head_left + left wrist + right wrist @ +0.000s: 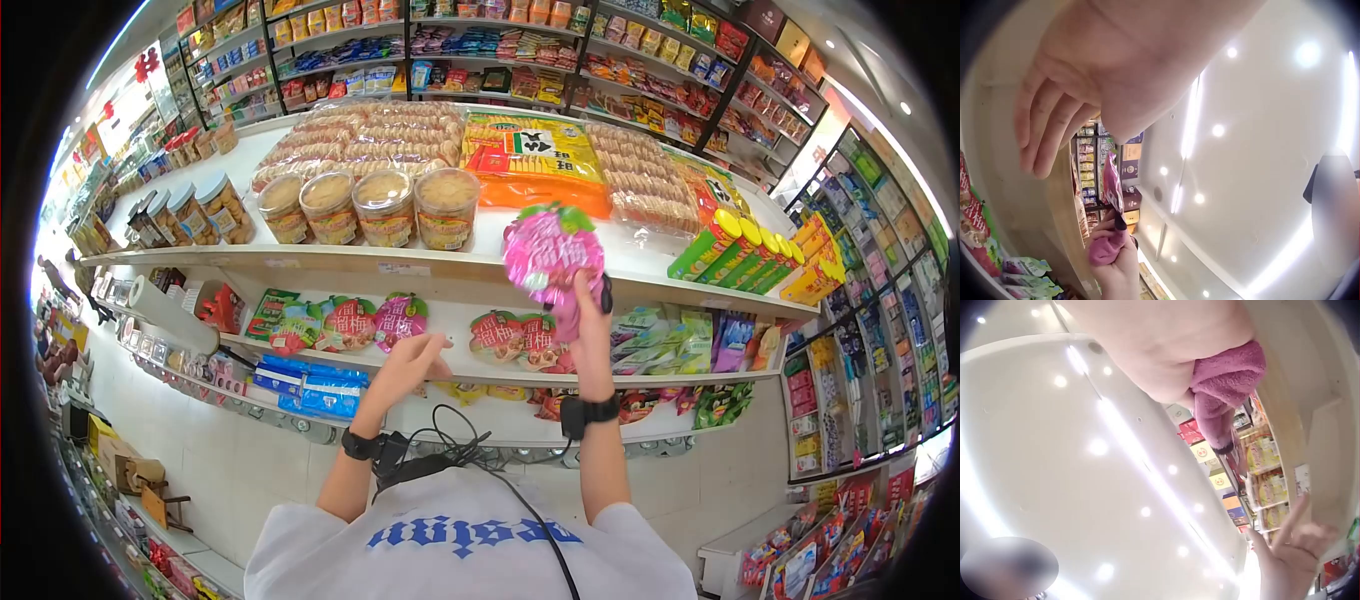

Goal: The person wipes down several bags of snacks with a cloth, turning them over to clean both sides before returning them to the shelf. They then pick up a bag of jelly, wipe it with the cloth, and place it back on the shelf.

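My right hand [592,325] holds up a shiny pink snack bag [552,255] with a green leaf-shaped top, in front of the upper shelf's edge. A fuzzy pink cloth [1229,375] is bunched in the same hand, below the bag. Beside those fingers a small black piece [606,295] shows. My left hand [408,365] hovers empty before the middle shelf, its fingers loosely bent. Near it stands a similar pink plum bag [402,318]. Red plum bags [515,338] stand between the two hands. From the left wrist view, the raised bag [1112,181] appears edge-on.
Lidded tubs [385,208] line the top board's front edge. Behind them lie packed biscuits [360,135] and a large yellow-orange pack [530,150]. Green-and-yellow canisters [725,245] stand at the right. Blue packs [310,385] sit low left. Black cables [470,445] cross my chest.
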Demonstrator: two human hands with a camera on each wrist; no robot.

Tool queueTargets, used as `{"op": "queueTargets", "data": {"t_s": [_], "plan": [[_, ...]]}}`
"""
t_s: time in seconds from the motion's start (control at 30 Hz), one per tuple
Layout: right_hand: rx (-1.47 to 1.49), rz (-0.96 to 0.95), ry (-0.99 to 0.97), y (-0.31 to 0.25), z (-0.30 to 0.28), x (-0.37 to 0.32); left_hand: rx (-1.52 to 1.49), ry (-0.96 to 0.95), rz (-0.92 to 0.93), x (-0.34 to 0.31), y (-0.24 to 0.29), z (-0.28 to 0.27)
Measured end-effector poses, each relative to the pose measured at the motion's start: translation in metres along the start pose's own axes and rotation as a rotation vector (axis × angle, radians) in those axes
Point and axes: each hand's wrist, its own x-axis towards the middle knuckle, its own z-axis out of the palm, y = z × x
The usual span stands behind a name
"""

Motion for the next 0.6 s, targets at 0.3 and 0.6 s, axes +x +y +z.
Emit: {"op": "queueTargets", "data": {"t_s": [0.3, 0.6], "plan": [[0.008, 0.169, 0.06, 0.052, -0.06, 0.024, -0.188, 0.026, -0.232, -0.004, -0.032, -0.045], [-0.071, 0.354, 0.26, 0.043, -0.126, -0.073, -0.306, 0.316, -0.271, 0.059, -0.147, -0.103]]}}
